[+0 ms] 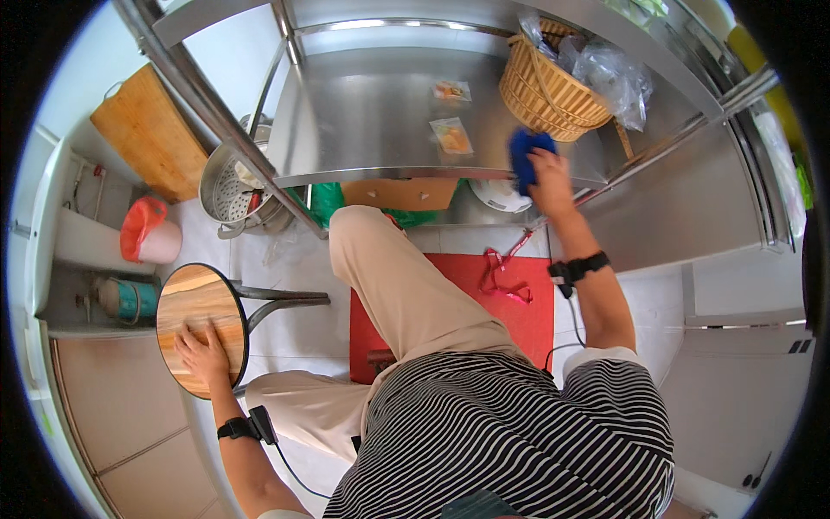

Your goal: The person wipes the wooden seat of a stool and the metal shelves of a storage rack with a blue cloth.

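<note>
A blue cloth, slightly blurred, is gripped in my right hand at the front right of a stainless steel shelf. Just behind the cloth stands a woven basket stuffed with clear plastic bags. Two small clear packets with orange contents, a nearer packet and a farther packet, lie on the shelf left of the basket. My left hand rests flat, fingers spread, on the round wood-grain top of a stool at my left.
Left of the shelf are a steamer pot, a wooden cutting board and a pink bucket with a red liner. Under the shelf sit a cardboard box and a white round appliance. A red lanyard lies over a red mat.
</note>
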`<state>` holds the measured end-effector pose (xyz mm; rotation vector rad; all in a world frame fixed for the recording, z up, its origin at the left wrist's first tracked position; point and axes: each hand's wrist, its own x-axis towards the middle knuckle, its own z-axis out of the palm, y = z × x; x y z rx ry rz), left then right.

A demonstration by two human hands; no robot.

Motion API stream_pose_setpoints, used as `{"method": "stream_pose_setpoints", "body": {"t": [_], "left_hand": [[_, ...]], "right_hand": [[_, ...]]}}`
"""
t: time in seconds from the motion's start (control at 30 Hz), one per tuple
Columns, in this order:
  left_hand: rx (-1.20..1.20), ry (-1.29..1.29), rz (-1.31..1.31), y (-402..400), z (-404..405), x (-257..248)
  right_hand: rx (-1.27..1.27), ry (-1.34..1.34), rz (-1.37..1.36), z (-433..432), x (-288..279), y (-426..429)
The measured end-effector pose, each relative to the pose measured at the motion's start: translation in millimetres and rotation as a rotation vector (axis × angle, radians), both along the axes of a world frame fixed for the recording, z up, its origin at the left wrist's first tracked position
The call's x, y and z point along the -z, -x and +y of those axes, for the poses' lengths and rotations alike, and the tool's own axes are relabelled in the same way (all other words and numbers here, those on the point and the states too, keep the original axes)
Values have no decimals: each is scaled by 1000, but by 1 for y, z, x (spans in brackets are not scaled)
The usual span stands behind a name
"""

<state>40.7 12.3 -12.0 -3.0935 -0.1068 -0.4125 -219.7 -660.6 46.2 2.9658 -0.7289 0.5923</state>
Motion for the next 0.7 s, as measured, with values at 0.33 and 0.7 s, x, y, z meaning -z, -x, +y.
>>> {"method": "stream_pose_setpoints", "body": {"t": [0.33,0.7], "left_hand": [[27,72,12,3,2,-8],[-3,20,34,2,-3,-11]], "right_hand": [[-284,-90,-59,34,-2,-43],[525,-415,118,-116,-45,59]]}}
